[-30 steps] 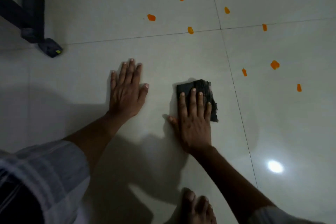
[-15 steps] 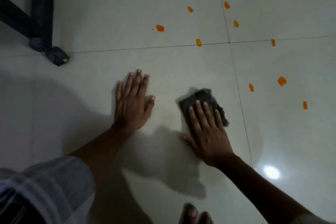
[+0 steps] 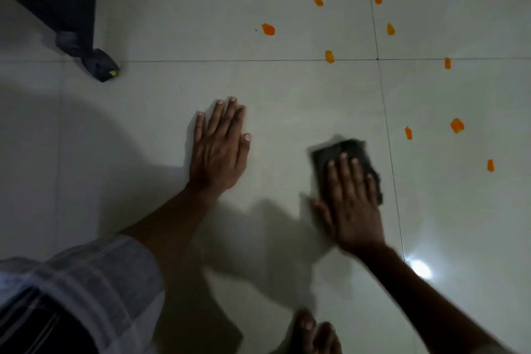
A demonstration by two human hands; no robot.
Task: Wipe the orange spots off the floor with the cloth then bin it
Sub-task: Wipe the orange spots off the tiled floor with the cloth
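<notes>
- I see my right hand (image 3: 352, 204) pressing flat, fingers straight, on the cloth (image 3: 344, 161): dark, folded, blurred.
- Cloth lies under the fingertips, on the floor (image 3: 287, 100).
- Left hand (image 3: 218, 149) rests flat, fingers released.
- Orange spots (image 3: 457, 125) lie beyond.

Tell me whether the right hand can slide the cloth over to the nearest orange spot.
Probably yes. The right hand presses the cloth flat, and only bare floor lies between it and the nearest spot.
</notes>
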